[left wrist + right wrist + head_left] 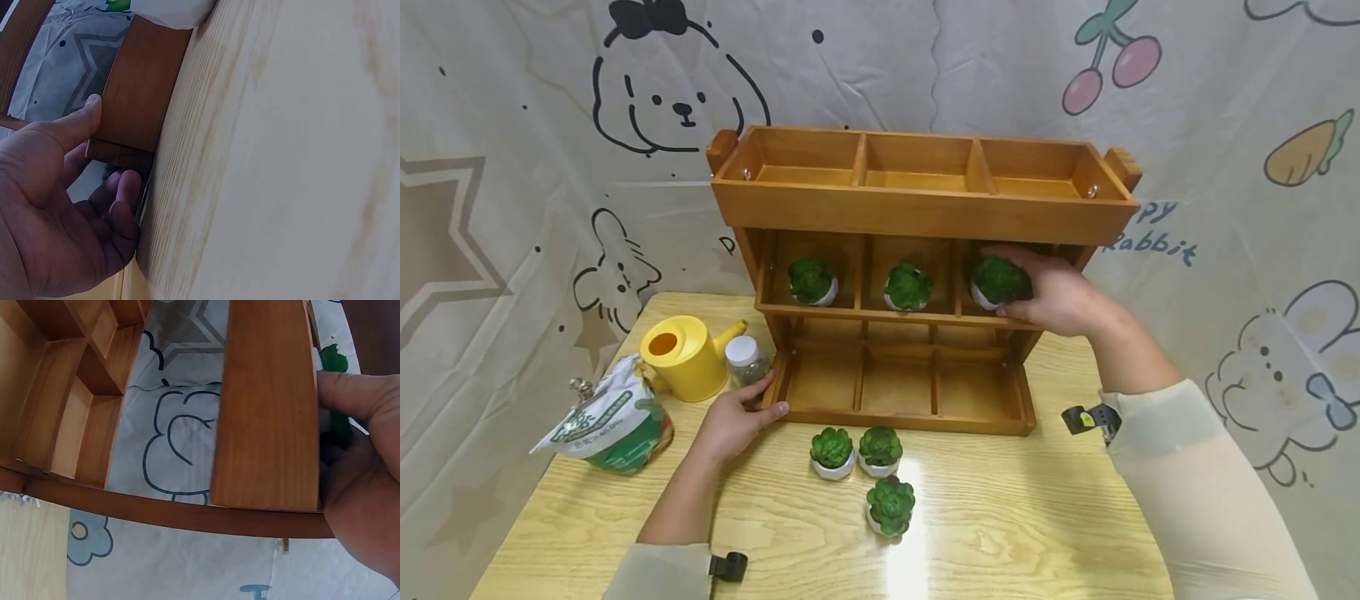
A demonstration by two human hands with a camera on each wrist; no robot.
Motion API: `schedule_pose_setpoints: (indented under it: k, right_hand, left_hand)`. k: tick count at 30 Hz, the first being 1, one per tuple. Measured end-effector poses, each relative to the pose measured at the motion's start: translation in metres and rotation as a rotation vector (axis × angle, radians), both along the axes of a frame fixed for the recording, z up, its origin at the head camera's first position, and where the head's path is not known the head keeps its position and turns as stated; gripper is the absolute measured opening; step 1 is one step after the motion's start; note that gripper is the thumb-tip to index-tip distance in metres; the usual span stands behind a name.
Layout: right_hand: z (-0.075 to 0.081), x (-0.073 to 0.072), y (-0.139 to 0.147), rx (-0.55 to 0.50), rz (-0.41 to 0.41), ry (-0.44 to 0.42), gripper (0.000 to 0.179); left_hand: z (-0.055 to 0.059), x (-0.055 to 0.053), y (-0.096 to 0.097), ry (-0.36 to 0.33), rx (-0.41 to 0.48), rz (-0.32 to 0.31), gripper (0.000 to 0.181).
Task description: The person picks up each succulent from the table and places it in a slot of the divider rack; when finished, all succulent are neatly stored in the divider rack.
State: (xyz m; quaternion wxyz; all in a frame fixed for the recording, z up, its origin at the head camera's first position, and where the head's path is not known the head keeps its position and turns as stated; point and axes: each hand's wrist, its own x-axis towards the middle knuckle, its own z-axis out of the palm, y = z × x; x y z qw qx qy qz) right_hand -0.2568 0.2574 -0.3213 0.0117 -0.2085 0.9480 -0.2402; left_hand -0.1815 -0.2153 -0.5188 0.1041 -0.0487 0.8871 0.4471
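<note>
Head view shows the right hand (1051,292), right of centre, its thumb and fingers clamped on a potted plant (997,279) in the wooden rack (925,214); lower left, the left hand (736,423) grips the rack's bottom tier, and three more plants (891,502) sit lower centre on the worktop (1007,533)

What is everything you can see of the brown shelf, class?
The shelf is brown and looks wooden. It stands upright on the table, with three tiers, each divided into three compartments. Each middle-tier compartment shows a potted plant; the right hand grips the rightmost one. The left hand holds the bottom tier's left end.
</note>
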Motion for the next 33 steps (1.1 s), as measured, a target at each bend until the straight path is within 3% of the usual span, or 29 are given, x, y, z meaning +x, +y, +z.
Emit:
schedule_pose_setpoints:
  k: [17,33]
  right_hand:
    - [0.002,0.003,0.006,-0.001,-0.011,-0.047,0.087]
    - [0.002,0.012,0.014,-0.073,0.012,-0.033,0.075]
  left_hand:
    - [0.0,-0.001,0.0,-0.022,-0.019,0.002,0.075]
    - [0.0,-0.001,0.001,-0.019,-0.013,0.006,0.078]
